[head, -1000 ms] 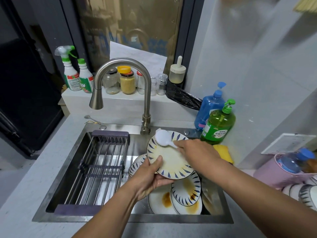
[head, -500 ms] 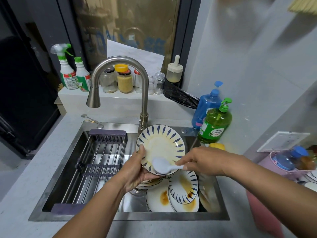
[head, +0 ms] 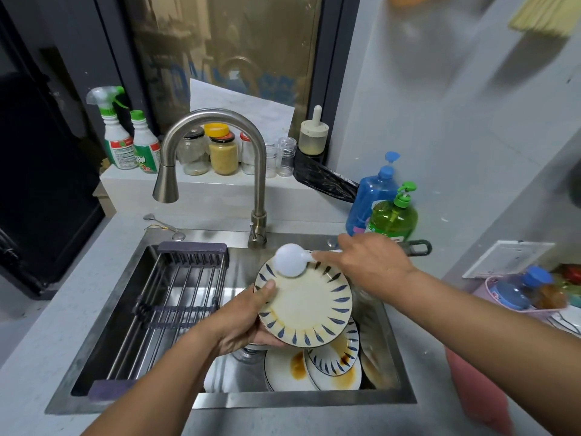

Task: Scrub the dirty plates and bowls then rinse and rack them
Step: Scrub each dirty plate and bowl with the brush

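Nearest: dirty plates (head: 314, 369) stacked in the bottom of the steel sink (head: 283, 402), orange-brown sauce smears on them, still unwashed.

Just above the stack, left hand (head: 248, 322) grips the blue-leaf-patterned plate (head: 306, 305) at its left rim, thumb on the face, fingers curled underneath; plate is tilted up toward the camera, held over the sink and clear of the stack. Yellowish film across its face.

Right hand (head: 367, 262) closed round the handle of a white round-headed dish brush (head: 289, 260); brush head sits on the plate's upper-left rim. Exact finger wrap on the handle is partly hidden.

Judgement: scrub step, first plate, early in task. Plate looks like ceramic: stiff, fairly heavy, breakable, likely slick when greasy or soapy. Rim pinch with fingers spread under the base is the safe hold; brush pressure should be backed by the palm underneath so it doesn't slip onto the stack.

Left in the sink: slatted drying rack (head: 176, 297), nothing on it. Further back: gooseneck faucet (head: 217, 158), no water visible. Right of it, green dish-soap pump bottle (head: 394, 215) and blue bottle (head: 374, 193). On the ledge behind, jars (head: 220, 152) and two spray bottles (head: 125, 136).
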